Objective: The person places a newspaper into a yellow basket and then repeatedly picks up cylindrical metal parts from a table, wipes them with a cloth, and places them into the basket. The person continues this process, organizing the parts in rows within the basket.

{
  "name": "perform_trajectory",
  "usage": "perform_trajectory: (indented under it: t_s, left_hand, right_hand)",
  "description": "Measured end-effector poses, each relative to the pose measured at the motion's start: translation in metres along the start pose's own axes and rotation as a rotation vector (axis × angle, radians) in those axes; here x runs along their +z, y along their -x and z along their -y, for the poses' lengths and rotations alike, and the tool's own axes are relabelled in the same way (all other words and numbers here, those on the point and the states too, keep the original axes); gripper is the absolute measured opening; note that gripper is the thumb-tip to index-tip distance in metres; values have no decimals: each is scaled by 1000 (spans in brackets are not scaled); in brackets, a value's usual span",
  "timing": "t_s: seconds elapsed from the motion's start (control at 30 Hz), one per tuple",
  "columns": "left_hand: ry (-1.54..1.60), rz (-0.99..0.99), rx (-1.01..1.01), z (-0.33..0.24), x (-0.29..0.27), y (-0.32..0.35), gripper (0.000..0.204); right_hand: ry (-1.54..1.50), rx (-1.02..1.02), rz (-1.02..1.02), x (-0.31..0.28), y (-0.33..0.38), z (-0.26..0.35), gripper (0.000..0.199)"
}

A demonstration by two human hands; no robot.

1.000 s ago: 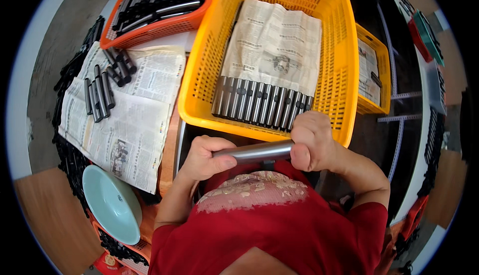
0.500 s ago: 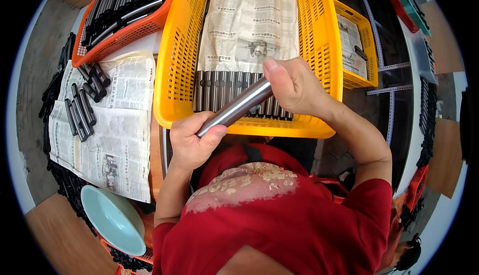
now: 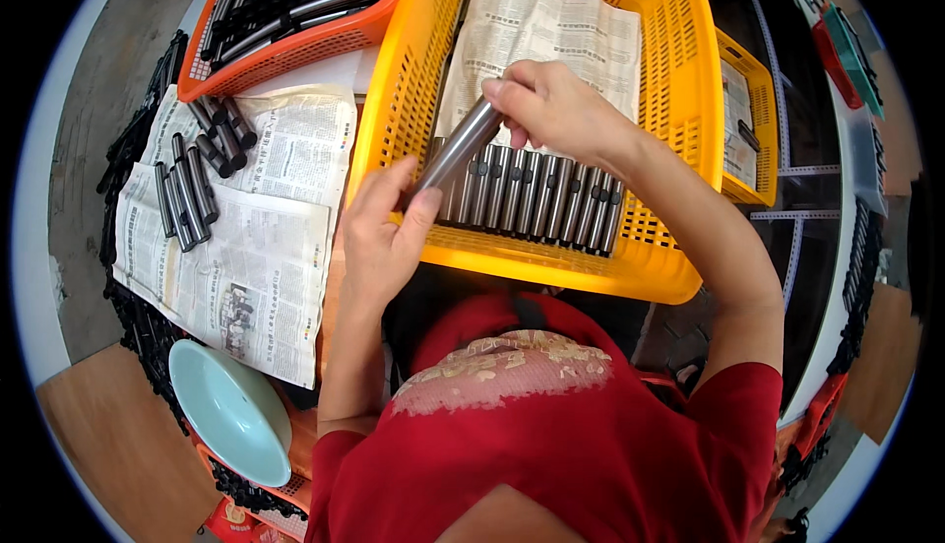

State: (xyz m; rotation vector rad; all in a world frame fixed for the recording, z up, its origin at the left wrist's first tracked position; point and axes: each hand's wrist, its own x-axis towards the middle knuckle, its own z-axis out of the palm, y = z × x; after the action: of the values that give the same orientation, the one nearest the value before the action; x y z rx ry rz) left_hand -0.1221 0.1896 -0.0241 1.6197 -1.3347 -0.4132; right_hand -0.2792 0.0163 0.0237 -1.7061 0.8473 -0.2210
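Note:
A smooth grey metal rod (image 3: 458, 152) slants over the near left part of the yellow plastic basket (image 3: 532, 265). My right hand (image 3: 551, 105) is closed round its upper end. At the lower end, my left hand (image 3: 382, 233) has the rod loosely between thumb and fingertips. Below my hands, a row of similar metal rods (image 3: 532, 193) lies side by side in the basket, each with a dark spot near its middle. A newspaper sheet (image 3: 551, 36) covers the far part of the basket's contents.
An orange basket (image 3: 295, 51) full of rods stands at the far left. Several short dark rods (image 3: 184, 198) lie on spread newspaper (image 3: 266, 248). Nearer is a pale blue basin (image 3: 231, 410). A smaller yellow basket (image 3: 763, 139) stands to the right.
Both hands have moved away from my body with the rod, which tilts more steeply. My left hand's grip has loosened. The whole view has shifted, with the baskets now further right.

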Motion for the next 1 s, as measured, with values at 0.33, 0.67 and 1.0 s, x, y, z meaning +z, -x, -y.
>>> perform_trajectory:
  t_s: [0.33,0.67,1.0]
  left_hand:
    - [-80,-119,76,25,0,6,18]
    - [-7,-163,52,31,-3,11,16]
    - [-77,-177,88,30,-1,6,13]
  right_hand:
    - [41,65,248,37,-110,-73,41]
    - [59,216,365,90,-158,-135,41]
    - [626,-33,285,60,-154,-159,39]
